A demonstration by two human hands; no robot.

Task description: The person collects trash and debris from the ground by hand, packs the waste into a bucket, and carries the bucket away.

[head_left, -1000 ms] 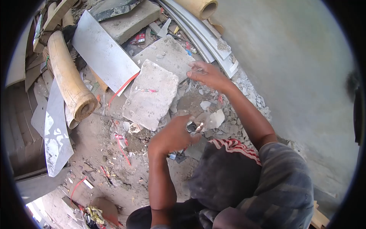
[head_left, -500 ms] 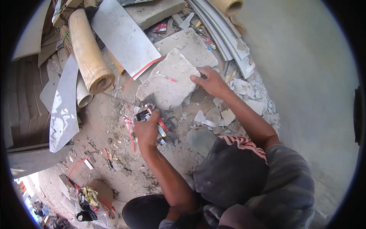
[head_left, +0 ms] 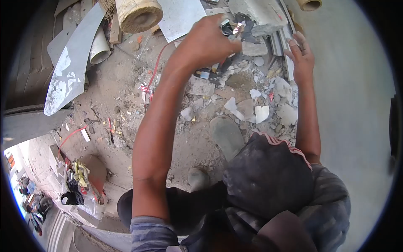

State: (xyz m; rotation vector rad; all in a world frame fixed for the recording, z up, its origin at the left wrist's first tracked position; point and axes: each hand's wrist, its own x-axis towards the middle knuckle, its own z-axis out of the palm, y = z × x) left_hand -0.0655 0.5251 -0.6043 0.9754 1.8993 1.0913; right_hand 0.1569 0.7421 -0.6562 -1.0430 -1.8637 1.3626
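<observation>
Grey-blue striped short sleeves, dark dusty trousers with a red-and-white striped waistband.

the left hand (head_left: 205,44) was raised far in the scene, closed on a bundle of small scrap pieces (head_left: 231,30), just near of a concrete slab (head_left: 258,12). the right hand (head_left: 301,59) lay to its right, beside metal strips (head_left: 280,42). broken shards (head_left: 247,107) lay near of both; a bamboo pole (head_left: 137,14) sat far left.

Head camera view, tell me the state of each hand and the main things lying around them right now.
Left hand: raised, closed around a bundle of small pieces.
Right hand: open, fingers spread over rubble.
Bamboo pole: lying down, hollow end showing.
Metal sheet: lying flat, bent.
Concrete slab: broken.
</observation>
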